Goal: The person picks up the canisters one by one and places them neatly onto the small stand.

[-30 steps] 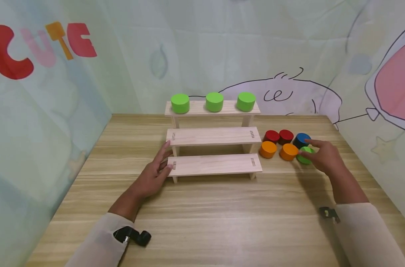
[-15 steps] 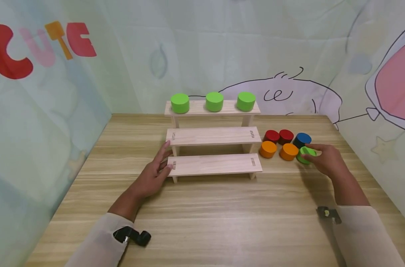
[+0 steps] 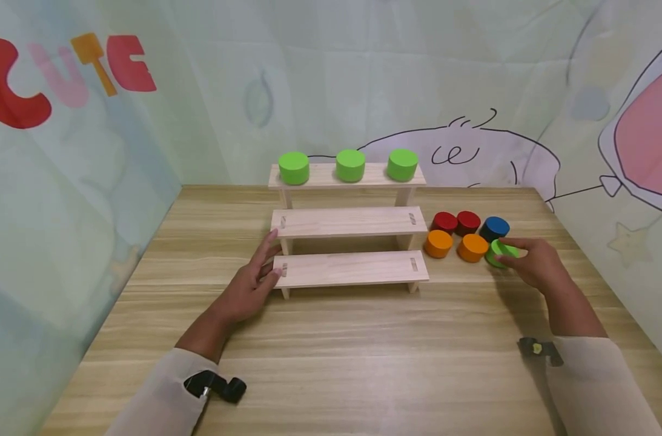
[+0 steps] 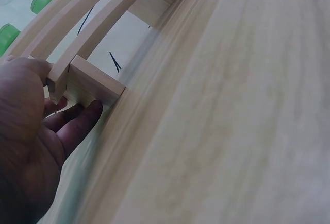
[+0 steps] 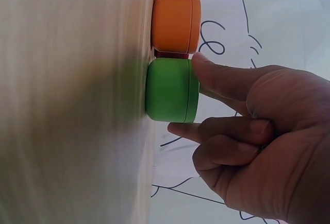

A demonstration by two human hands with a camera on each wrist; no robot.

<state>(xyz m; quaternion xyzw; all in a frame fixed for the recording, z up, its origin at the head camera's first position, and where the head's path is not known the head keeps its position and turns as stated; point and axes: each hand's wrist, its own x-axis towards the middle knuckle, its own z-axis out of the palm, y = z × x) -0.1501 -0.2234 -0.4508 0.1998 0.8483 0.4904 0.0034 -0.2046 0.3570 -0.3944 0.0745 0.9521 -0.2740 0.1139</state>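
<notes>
In the head view a three-tier wooden display stand (image 3: pixel 350 223) stands mid-table, with three green round tins (image 3: pixel 350 166) spaced along its top shelf. My left hand (image 3: pixel 246 290) rests against the stand's left end, thumb at the bottom shelf and forefinger reaching up to the middle one. The left wrist view shows its fingers (image 4: pixel 82 126) beside the leg under the bottom shelf. On the right, my right hand (image 3: pixel 538 263) pinches a green round tin (image 5: pixel 167 90) by its lidded top, thumb on the near rim. That tin stands upright on the table; the other fingers are curled below the grip.
Two red tins (image 3: pixel 468 223), a blue tin (image 3: pixel 494 229) and two orange tins (image 3: pixel 473 247) cluster between the stand and my right hand. A printed cloth (image 3: pixel 331 72) hangs behind the wood-grain table (image 3: pixel 363 357).
My right hand's forefinger has drawn back from the blue tin onto the green one, and the thumb has closed in on it. The left hand stays at the stand.
</notes>
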